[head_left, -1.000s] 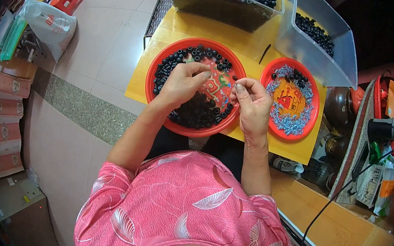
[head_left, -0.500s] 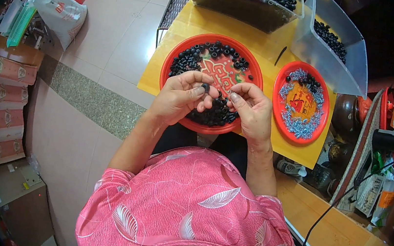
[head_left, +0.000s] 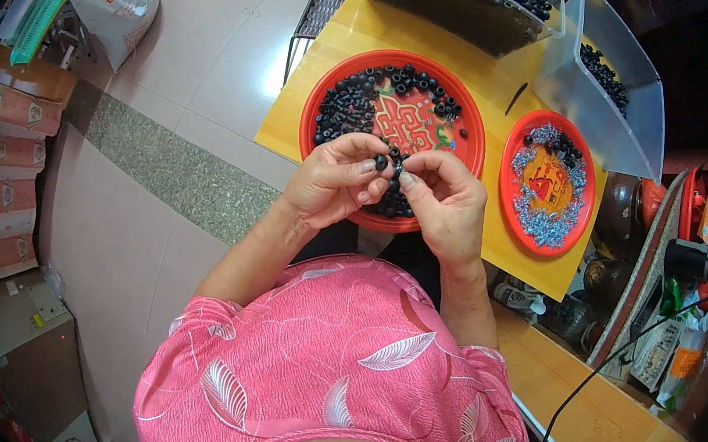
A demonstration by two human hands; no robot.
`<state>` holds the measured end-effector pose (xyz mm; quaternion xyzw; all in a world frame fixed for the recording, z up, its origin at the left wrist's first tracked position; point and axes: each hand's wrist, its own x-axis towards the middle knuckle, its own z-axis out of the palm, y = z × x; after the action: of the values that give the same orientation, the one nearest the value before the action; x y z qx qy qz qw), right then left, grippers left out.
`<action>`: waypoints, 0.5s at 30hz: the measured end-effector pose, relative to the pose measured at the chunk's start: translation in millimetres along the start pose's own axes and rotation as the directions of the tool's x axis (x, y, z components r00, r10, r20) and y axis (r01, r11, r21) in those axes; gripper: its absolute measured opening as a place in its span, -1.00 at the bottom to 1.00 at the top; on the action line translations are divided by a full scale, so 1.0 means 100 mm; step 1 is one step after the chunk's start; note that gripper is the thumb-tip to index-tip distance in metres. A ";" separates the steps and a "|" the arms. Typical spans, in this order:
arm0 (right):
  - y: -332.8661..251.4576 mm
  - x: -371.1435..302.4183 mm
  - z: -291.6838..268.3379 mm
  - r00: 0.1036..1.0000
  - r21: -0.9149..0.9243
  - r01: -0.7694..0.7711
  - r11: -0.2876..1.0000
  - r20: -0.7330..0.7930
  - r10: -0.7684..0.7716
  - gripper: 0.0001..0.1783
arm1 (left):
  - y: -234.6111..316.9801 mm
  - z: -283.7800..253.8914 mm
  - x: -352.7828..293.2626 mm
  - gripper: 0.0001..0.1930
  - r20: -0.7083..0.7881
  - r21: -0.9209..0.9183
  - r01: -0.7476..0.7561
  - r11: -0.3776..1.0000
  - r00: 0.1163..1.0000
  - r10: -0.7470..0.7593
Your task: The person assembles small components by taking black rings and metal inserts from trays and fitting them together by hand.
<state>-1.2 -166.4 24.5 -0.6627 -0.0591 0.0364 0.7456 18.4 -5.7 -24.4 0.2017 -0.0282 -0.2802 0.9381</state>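
Over the large red round tray [head_left: 405, 57], my left hand [head_left: 325, 180] pinches a small black round hollow part [head_left: 381, 162] between thumb and fingertips. Close beside it, my right hand [head_left: 451, 208] has its thumb and forefinger pressed together on a tiny piece that looks silvery, mostly hidden by the fingertips. The fingertips of both hands nearly meet; I cannot tell whether the two pieces touch. Many similar black parts [head_left: 346, 105] lie around the tray's patterned bottom. To the right, a smaller red oval tray [head_left: 506, 173] bears small silvery pieces [head_left: 547, 231] and a few black parts.
Both trays stand on a yellow board [head_left: 295, 125]. Behind them are two clear plastic bins, one [head_left: 449, 21] dark with black parts, the other [head_left: 639, 132] partly filled. A thin black strip [head_left: 517, 98] lies between. A black cable [head_left: 591, 374] runs down at the right.
My right hand has come closer to my left, bringing the fingertips nearly together. The trays and bins appear slightly shifted to the right in the picture.
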 end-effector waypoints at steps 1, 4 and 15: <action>-0.01 0.00 0.01 1.000 0.009 0.003 1.000 0.009 -0.003 -0.90 | -0.01 -0.02 0.00 -0.78 0.010 -0.015 0.003 1.000 1.000 -0.002; -0.01 -0.01 0.04 0.999 0.043 -0.017 0.999 0.047 0.015 -0.90 | -0.06 -0.05 -0.03 -0.78 0.007 0.015 -0.020 1.000 1.000 0.020; 0.12 -0.02 -0.03 0.986 -0.214 0.063 0.975 0.161 -0.029 -0.89 | -0.10 0.03 -0.08 -0.79 -0.077 0.181 -0.070 0.981 0.993 0.085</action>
<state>-2.2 -168.0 12.4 -0.7341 -0.1367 0.0644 0.6620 6.0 -10.1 -25.5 0.2950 -0.0211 -0.2311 0.9269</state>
